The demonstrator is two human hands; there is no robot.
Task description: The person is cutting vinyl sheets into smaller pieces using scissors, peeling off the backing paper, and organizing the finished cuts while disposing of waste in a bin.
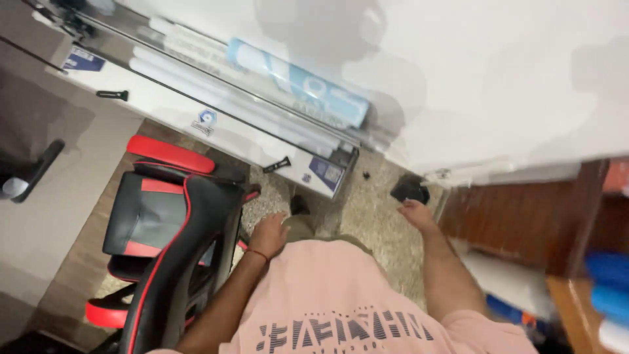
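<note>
I look straight down my pink shirt at a speckled floor point(367, 210). My left hand point(270, 234) hangs by my thigh with loosely curled fingers, close to the back of a black and red chair point(171, 229), holding nothing. My right hand point(415, 214) hangs at my other side, fingers curled, just below a small black object point(410, 191) on the floor; whether it touches that object is unclear. My shoe point(299, 204) shows between the hands.
A white cabinet or machine point(216, 124) with rolled sheets, one blue and white point(298, 82), stands ahead on the floor. A white wall point(511, 78) fills the upper right. Dark wooden shelving point(524, 223) with blue items point(609, 282) sits at right.
</note>
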